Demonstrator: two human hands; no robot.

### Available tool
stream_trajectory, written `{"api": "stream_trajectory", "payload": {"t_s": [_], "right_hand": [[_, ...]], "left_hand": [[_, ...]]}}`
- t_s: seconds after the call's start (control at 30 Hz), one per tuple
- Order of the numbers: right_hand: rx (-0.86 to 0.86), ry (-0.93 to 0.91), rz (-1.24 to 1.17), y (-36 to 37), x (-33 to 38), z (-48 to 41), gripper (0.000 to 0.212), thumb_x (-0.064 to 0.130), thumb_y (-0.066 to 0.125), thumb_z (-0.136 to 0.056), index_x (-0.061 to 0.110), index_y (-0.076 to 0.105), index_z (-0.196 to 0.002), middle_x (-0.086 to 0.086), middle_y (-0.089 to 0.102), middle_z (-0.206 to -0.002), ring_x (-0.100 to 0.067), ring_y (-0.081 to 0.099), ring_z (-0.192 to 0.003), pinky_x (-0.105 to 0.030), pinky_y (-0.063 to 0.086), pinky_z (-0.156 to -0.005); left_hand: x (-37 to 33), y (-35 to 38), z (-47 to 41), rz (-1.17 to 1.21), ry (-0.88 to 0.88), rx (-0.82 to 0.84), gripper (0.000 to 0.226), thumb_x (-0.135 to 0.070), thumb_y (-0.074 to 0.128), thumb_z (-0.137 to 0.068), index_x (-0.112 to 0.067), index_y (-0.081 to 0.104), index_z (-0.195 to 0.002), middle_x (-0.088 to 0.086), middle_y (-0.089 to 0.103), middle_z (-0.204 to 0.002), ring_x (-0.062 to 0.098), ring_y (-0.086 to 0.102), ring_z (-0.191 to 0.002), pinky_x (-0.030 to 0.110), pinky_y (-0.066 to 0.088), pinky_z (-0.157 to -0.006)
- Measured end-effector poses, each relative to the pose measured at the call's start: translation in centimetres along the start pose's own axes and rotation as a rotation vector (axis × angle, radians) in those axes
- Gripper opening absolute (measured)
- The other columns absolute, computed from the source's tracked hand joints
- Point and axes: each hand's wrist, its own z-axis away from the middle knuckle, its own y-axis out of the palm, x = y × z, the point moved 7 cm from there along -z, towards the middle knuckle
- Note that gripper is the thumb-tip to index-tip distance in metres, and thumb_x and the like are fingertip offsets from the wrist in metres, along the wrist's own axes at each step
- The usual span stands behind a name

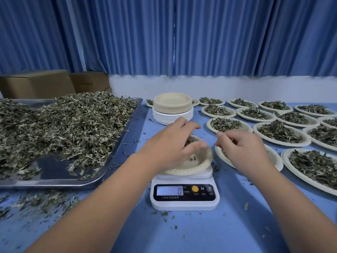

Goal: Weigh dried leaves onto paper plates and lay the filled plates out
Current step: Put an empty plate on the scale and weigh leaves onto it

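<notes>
The left hand (171,143) hovers over a paper plate (200,167) that stands on the white scale (184,196) in the near middle of the blue table (182,230). Its fingers are curled downward and dark leaf pieces show under them, so it grasps a small bunch of the dried leaves (73,125). The plate on the scale carries only a few crumbs, and the display (169,190) reads 0. The right hand (242,150) is just to the right of the scale, above another plate (273,157) that lies on the table. Its fingers are bent and the index finger comes near the thumb, but I cannot tell if something is pinched between them. The big heap of dried leaves lies on a metal tray (116,152) at the left side. Behind the scale, farther away, there is a stack of empty plates (172,108), beige ones on top of white ones. The filled plates (279,132) lie in rows on the right side, from near to far. Loose leaf crumbs (40,201) are scattered on the table near the tray. Cardboard boxes (36,84) stand far left, in front of a blue curtain (200,33).
</notes>
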Motion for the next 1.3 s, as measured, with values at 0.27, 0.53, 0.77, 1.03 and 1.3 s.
{"api": "stream_trajectory", "payload": {"t_s": [0.27,0.53,0.77,1.03,1.3], "right_hand": [[0.005,-0.014,0.011,-0.2,0.2,0.1,0.038,0.024,0.055,-0.095,0.027,0.062,-0.057,0.032,0.056,-0.057,0.005,0.054,-0.059,-0.008,0.034,-0.051],[-0.004,0.022,0.007,0.1,0.1,0.5,0.035,0.025,0.056,-0.094,0.025,0.066,-0.060,0.028,0.060,-0.060,0.000,0.052,-0.050,-0.008,0.035,-0.047],[-0.008,0.056,-0.021,-0.2,0.1,0.8,0.036,0.026,0.056,-0.094,0.026,0.065,-0.059,0.018,0.054,-0.046,-0.005,0.045,-0.041,-0.024,0.030,-0.048],[-0.002,0.035,-0.023,0.0,0.0,0.8,0.037,0.026,0.058,-0.093,0.028,0.066,-0.058,-0.002,0.057,-0.055,-0.007,0.045,-0.043,-0.013,0.034,-0.043],[0.006,0.033,-0.030,-0.1,-0.1,0.9,0.039,0.027,0.058,-0.093,0.028,0.065,-0.055,0.001,0.054,-0.050,-0.007,0.043,-0.041,-0.018,0.034,-0.043]], "left_hand": [[3.2,-3.8,4.3,0.003,-0.081,-0.181,0.061,-0.069,0.025,-0.090,-0.034,0.040,-0.138,-0.013,0.043,-0.137,0.009,0.047,-0.121,0.037,0.040,-0.100],[15.9,-5.6,10.0,-0.238,-0.645,-0.029,0.060,-0.064,0.036,-0.092,-0.033,0.038,-0.142,0.003,0.035,-0.146,0.028,0.043,-0.128,0.048,0.039,-0.104],[17.0,-4.0,10.5,-0.098,-0.703,0.115,0.053,-0.059,0.030,-0.097,-0.022,0.058,-0.123,0.006,0.059,-0.119,0.023,0.056,-0.101,0.037,0.045,-0.086],[16.4,-3.8,11.2,-0.057,-0.764,0.165,0.075,-0.070,0.018,-0.089,-0.023,0.045,-0.141,0.006,0.046,-0.145,0.028,0.044,-0.129,0.034,0.035,-0.096],[15.9,-4.6,12.0,-0.311,-0.872,0.183,0.069,-0.071,0.020,-0.092,-0.020,0.055,-0.122,0.005,0.060,-0.103,0.027,0.058,-0.095,0.045,0.049,-0.090]]}}
